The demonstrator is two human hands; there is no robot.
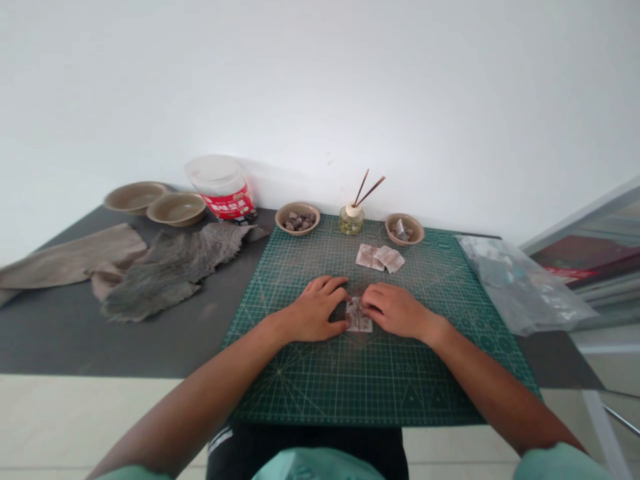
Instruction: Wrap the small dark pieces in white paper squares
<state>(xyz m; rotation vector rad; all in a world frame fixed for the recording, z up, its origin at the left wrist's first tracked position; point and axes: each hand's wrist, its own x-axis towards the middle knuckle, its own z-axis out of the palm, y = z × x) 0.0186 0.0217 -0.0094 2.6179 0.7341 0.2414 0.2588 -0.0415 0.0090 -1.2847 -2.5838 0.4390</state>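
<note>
A small whitish square with brown stains (pixel 359 316) lies flat on the green cutting mat (pixel 320 393) between my hands. My left hand (pixel 316 309) rests on the mat with its fingers spread, thumb and fingertips at the square's left edge. My right hand (pixel 397 309) is curled over the square's right side, fingers pressed together on it; anything in the fingertips is too small to make out. Beyond the hands, two similar stained squares (pixel 371 257) lie overlapping on the mat.
At the back stand a bowl of stones (pixel 298 227), a reed diffuser (pixel 351 220) and a bowl (pixel 417 235) with stones and a scrap. Leftward are two bowls (pixel 176 210), a red-labelled tub (pixel 223 190) and a grey cloth (pixel 155 273); rightward, a clear plastic bag (pixel 525 287).
</note>
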